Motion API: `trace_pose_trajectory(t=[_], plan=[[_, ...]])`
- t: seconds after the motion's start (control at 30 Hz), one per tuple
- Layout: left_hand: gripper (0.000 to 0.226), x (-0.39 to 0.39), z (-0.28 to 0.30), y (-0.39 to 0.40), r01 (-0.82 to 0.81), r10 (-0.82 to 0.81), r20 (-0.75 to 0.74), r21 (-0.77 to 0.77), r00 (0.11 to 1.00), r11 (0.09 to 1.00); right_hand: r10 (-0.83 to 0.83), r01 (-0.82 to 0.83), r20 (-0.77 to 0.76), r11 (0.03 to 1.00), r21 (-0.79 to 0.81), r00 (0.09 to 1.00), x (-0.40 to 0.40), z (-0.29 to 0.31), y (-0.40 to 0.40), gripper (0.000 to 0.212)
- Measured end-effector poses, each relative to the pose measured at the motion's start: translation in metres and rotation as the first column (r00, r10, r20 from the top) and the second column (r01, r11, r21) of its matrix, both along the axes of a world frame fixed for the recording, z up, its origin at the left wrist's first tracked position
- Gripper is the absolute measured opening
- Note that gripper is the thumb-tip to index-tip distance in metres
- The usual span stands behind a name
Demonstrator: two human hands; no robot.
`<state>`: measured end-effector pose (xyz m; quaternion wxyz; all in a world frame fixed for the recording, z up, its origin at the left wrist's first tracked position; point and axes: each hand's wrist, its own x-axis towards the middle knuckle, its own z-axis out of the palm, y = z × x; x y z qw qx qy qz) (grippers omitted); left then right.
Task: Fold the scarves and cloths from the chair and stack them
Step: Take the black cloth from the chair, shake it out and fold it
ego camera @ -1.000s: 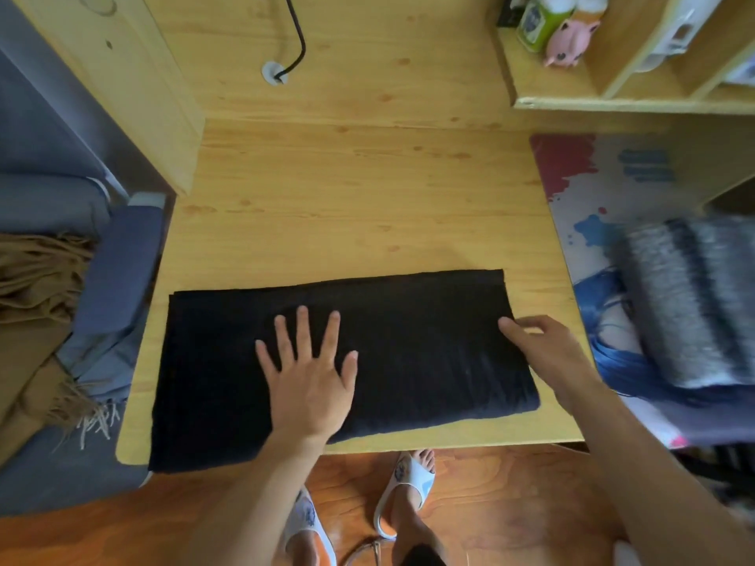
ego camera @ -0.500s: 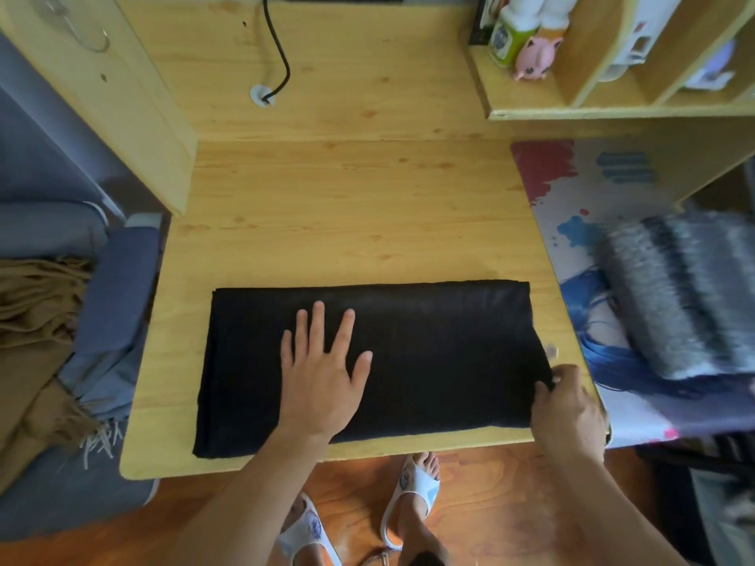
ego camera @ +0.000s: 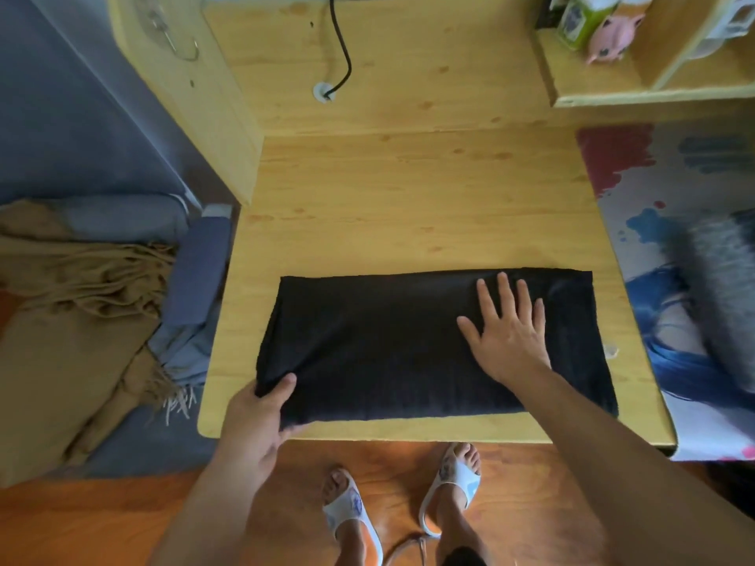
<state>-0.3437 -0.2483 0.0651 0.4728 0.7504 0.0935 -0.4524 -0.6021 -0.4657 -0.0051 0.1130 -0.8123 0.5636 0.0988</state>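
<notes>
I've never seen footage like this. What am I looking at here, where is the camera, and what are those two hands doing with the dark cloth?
There is no machine here: a person wears a wide-angle camera on the head, so you look down along their arms, as they do. Their sandalled feet show at the bottom.

In front of them is a wooden table. On it lies a black cloth, already folded into a long rectangle. The right hand lies flat on it with fingers spread, pressing it down. The left hand grips the cloth's near left corner, thumb on top; probably another fold is coming.

To the left, a tan fringed scarf and a blue-grey cloth wait on a blue chair. To the right, a blurry grey folded cloth rests on a colourful mat.
</notes>
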Motion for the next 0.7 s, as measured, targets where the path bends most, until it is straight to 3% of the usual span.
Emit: trace_pose_trajectory(t=[0.07,0.13,0.17,0.2,0.27,0.33,0.4,0.43,0.47,0.57,0.63,0.7], plan=[[0.025,0.009,0.006,0.011,-0.140,0.125,-0.245,-0.048,0.961,0.989,-0.024,0.031,0.151,0.998,-0.049,0.988,-0.009,0.019,0.012,0.065],[0.032,0.011,0.006,0.019,-0.211,0.195,-0.340,-0.009,0.920,0.977,-0.142,0.215,0.428,0.969,-0.126,0.892,-0.025,0.045,0.053,0.046],[0.038,0.010,0.004,0.020,-0.249,0.240,-0.359,0.023,0.902,0.968,-0.317,0.417,0.567,0.907,-0.052,0.760,-0.035,0.056,0.079,0.037],[0.043,0.010,0.002,0.022,-0.280,0.279,-0.368,0.051,0.887,0.959,-0.548,0.623,0.621,0.773,0.119,0.561,-0.046,0.064,0.101,0.033],[0.048,0.008,0.004,0.024,-0.312,0.313,-0.365,0.065,0.877,0.948,-0.877,0.819,0.470,0.343,0.460,0.102,-0.055,0.079,0.126,0.041],[0.049,0.007,0.003,0.028,-0.295,0.297,-0.353,0.061,0.887,0.953,-0.897,0.764,0.355,0.031,0.645,-0.262,-0.059,0.080,0.122,0.044],[0.048,0.005,0.007,0.031,-0.271,0.277,-0.340,0.067,0.898,0.960,-0.789,0.563,0.282,-0.096,0.821,-0.545,-0.066,0.069,0.102,0.037],[0.048,0.004,0.011,0.031,-0.270,0.275,-0.331,0.064,0.902,0.961,-0.750,0.451,0.208,-0.133,0.882,-0.628,-0.069,0.059,0.092,0.035],[0.047,0.004,0.016,0.031,-0.285,0.289,-0.337,0.062,0.896,0.956,-0.726,0.363,0.136,-0.166,0.917,-0.674,-0.073,0.051,0.083,0.033],[0.038,0.008,0.032,0.027,-0.351,0.325,-0.398,0.008,0.858,0.936,-0.711,0.064,-0.081,-0.175,0.982,-0.699,-0.079,0.067,0.072,0.008],[0.024,0.015,0.051,0.020,-0.353,0.311,-0.382,-0.043,0.870,0.935,-0.717,-0.074,-0.111,-0.083,0.994,-0.688,-0.077,0.107,0.069,0.011],[0.011,0.023,0.077,0.010,-0.360,0.303,-0.333,-0.125,0.893,0.925,-0.696,-0.088,-0.008,0.080,0.993,-0.718,-0.080,0.152,0.065,0.008]])
